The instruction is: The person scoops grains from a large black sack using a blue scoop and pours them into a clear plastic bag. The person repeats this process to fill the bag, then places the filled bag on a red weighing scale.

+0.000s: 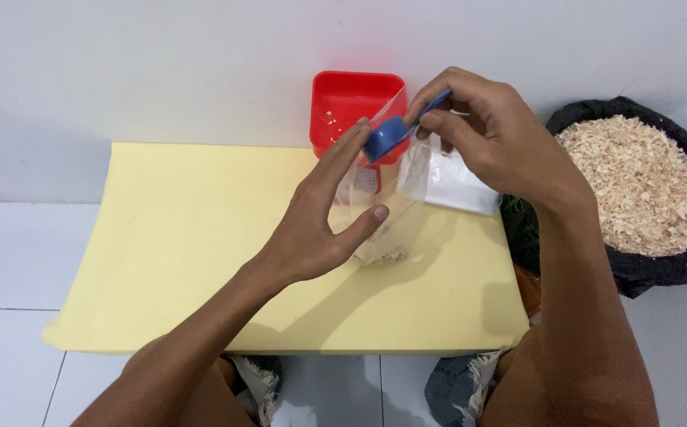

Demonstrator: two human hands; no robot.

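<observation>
Clear plastic bag (383,225) stood upright near the middle-right of the yellow sheet (185,245), mouth held open. A small amount of pale shavings sat at its bottom; the rest of the bag looked empty, so filling appeared barely begun.

Left hand (324,217) was mostly open, fingers stretched upward along the bag's near side and thumb pressed against the film, steadying it rather than gripping hard.

Right hand (490,138) was closed in a pinch on the handle of a blue scoop (391,134), which was tipped at the bag's mouth. Could not tell whether the scoop carried anything. The same hand seemed to trap the bag's far edge, though film and fingers overlapped there and the contact was unclear.

Below the right hand, a white packet or bag of powder (458,186) lay on the sheet, just beside the clear bag.

Behind the scoop, a red square tub (343,103) sat against the wall, a few shavings in its bottom, otherwise near empty.

Well to the right, off the sheet, a black sack (675,261) stood open, heaped with wood shavings (636,182); plenty of stock left.

The sheet lay on a white tiled floor (3,261). The person's knees showed at the lower edge.
</observation>
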